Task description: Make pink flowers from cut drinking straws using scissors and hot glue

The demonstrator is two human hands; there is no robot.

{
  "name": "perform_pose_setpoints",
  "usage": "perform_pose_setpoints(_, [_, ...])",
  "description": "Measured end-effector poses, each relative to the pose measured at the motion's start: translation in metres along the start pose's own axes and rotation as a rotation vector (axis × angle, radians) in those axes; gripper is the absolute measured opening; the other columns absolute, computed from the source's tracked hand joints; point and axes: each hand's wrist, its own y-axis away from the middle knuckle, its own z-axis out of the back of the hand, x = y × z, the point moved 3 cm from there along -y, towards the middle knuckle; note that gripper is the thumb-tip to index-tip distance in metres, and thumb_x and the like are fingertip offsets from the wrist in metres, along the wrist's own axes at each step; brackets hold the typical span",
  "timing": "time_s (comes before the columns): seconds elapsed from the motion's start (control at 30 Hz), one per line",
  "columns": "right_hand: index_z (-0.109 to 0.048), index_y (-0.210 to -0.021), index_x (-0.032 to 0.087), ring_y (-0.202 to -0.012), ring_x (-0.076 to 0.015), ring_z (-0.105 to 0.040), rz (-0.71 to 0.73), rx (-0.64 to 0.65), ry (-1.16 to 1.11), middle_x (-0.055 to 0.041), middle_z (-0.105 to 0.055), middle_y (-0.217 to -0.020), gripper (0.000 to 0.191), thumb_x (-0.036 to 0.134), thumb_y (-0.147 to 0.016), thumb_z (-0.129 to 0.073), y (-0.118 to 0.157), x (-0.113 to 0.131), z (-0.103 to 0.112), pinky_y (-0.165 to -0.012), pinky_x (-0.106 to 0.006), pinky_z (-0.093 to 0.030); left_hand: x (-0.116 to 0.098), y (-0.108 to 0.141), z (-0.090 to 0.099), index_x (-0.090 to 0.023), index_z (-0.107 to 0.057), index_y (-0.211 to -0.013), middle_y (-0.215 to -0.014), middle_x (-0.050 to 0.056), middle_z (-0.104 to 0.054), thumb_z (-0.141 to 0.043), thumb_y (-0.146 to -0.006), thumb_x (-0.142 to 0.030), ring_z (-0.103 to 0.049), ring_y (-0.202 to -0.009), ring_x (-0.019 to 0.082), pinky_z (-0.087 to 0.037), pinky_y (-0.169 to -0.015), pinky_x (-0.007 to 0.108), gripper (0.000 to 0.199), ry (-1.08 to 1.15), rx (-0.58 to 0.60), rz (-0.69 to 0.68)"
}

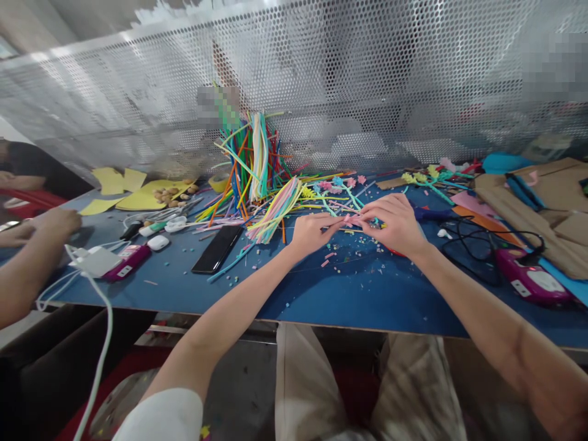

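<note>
Both my hands meet over the middle of the blue table. My left hand [313,234] pinches one end of a small pink piece of pipe cleaner [350,219]. The fingers of my right hand [390,223] close on its other end. Behind my hands lie pipe cleaner flowers [337,184] in pink, blue and yellow with green stems. To the left of them is a bundle of pastel pipe cleaners [278,211]. Small cut bits [327,260] are scattered beneath and in front of my hands. The exact shape of the pink piece is partly hidden by my fingers.
A tall bunch of coloured pipe cleaners [257,156] stands by the perforated metal panel [367,79]. A black phone [217,249] lies at left. Purple power strips [126,262] with cables are on both sides. Cardboard [558,196] lies at far right. Another person's arm [34,257] rests at far left.
</note>
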Motion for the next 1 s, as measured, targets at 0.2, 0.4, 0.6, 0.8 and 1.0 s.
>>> perform_pose_setpoints(0.2, [-0.069,-0.085,0.027,-0.091,-0.0185,-0.067,-0.003,0.008,0.017,0.003,-0.077,-0.096,0.007,0.025,-0.091,-0.066,-0.001,0.003,0.0,-0.095,-0.044,-0.039,-0.001,0.0,0.001,-0.026,-0.08,-0.105,-0.078,0.002,-0.075,-0.058,-0.098,-0.045,-0.063,-0.061,0.01,-0.04,-0.058,0.023,0.031,0.007,0.0,0.012])
perform_pose_setpoints(0.4, [-0.068,-0.094,0.025,-0.095,-0.0215,-0.066,-0.055,-0.014,-0.025,-0.0011,-0.075,-0.1,0.006,0.029,-0.091,-0.064,0.002,-0.004,0.001,-0.092,-0.043,-0.043,0.0,0.0,0.001,-0.024,-0.08,-0.102,-0.08,0.002,-0.075,-0.057,-0.099,-0.045,-0.063,-0.063,0.009,-0.04,-0.058,0.023,0.031,0.004,0.01,0.016])
perform_pose_setpoints(0.6, [-0.068,-0.104,0.024,-0.096,-0.0239,-0.067,-0.105,-0.041,-0.087,-0.0041,-0.074,-0.101,0.015,0.029,-0.092,-0.06,0.008,-0.022,0.0,-0.087,-0.042,-0.047,0.004,-0.001,0.002,-0.021,-0.079,-0.098,-0.08,0.003,-0.074,-0.054,-0.1,-0.043,-0.064,-0.067,0.01,-0.042,-0.061,0.023,0.033,0.019,-0.013,0.011])
perform_pose_setpoints(0.8, [-0.071,-0.1,0.025,-0.094,-0.023,-0.068,-0.142,0.005,-0.177,-0.0035,-0.076,-0.098,0.016,0.027,-0.095,-0.056,0.009,-0.021,-0.001,-0.088,-0.043,-0.05,0.005,0.0,0.002,-0.021,-0.079,-0.099,-0.083,0.003,-0.075,-0.055,-0.1,-0.043,-0.067,-0.072,0.012,-0.045,-0.064,0.023,0.032,0.043,-0.035,0.001])
perform_pose_setpoints(1.0, [-0.071,-0.094,0.027,-0.089,-0.0211,-0.068,-0.139,-0.012,-0.17,-0.0011,-0.076,-0.094,0.01,0.03,-0.094,-0.06,0.007,-0.02,-0.002,-0.086,-0.041,-0.051,0.005,-0.001,0.004,-0.023,-0.079,-0.103,-0.088,0.004,-0.077,-0.057,-0.099,-0.044,-0.07,-0.077,0.012,-0.047,-0.065,0.022,0.03,0.034,-0.03,0.001])
